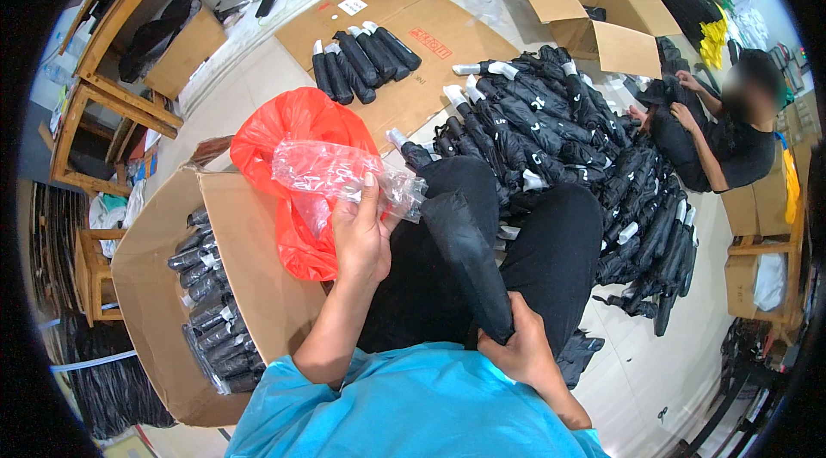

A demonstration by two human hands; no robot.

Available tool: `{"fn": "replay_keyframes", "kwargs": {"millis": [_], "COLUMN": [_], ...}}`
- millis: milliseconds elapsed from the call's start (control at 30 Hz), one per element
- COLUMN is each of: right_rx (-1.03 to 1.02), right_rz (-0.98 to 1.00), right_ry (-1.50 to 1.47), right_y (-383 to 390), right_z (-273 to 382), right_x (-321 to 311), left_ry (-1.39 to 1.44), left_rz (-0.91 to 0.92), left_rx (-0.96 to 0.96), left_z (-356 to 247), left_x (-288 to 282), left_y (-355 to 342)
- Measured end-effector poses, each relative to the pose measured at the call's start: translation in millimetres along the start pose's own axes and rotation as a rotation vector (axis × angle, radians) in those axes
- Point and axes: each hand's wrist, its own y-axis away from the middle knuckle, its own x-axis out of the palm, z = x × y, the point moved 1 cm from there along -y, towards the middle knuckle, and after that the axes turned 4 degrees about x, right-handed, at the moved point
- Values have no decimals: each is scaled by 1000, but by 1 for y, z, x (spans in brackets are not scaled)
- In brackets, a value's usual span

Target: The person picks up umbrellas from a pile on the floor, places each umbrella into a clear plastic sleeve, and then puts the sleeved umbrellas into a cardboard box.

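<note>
My left hand [361, 234] grips a clear plastic bag [314, 170] in front of a crumpled red plastic bag [305, 256]. My right hand [516, 337] is closed round the lower end of a black cloth-covered cylinder, apparently a folded umbrella [465, 260], which lies diagonally over my lap, its upper end at the clear bag's right end; I cannot tell if it is inside. To my left, an open carton [241, 225] holds several bagged black bundles [215, 312]. A heap of similar black bundles [551, 122] with white ends lies beyond my legs.
A flat cardboard sheet [456, 19] bears several black cylinders [357, 62]. An open box [572, 27] stands behind the heap. A person [714, 157] in dark clothes sits at the right, handling black items. Wooden frames [120, 114] line the left; a wooden stand [766, 251] is at right.
</note>
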Motion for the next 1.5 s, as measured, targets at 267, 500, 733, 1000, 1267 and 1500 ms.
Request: {"fn": "replay_keyframes", "kwargs": {"millis": [267, 500, 733, 1000, 1267, 1500], "right_rx": [72, 31, 11, 53, 25, 62], "right_rz": [59, 2, 14, 67, -66, -100], "right_ry": [2, -26, -10, 102, 67, 76], "right_y": [3, -5, -8, -11, -9, -11], "right_z": [4, 6, 8, 6, 4, 1], "right_x": [-3, 0, 2, -3, 3, 5], "left_ry": [13, -32, -63, -48, 39, 105], "left_rz": [-13, 71, 171, 295, 254, 243], "left_rx": [62, 25, -81, -168, -220, -241], "left_z": [0, 2, 10, -1, -1, 0], "left_x": [2, 10, 9, 4, 0, 1], "left_y": [-5, 10, 19, 7, 10, 14]}}
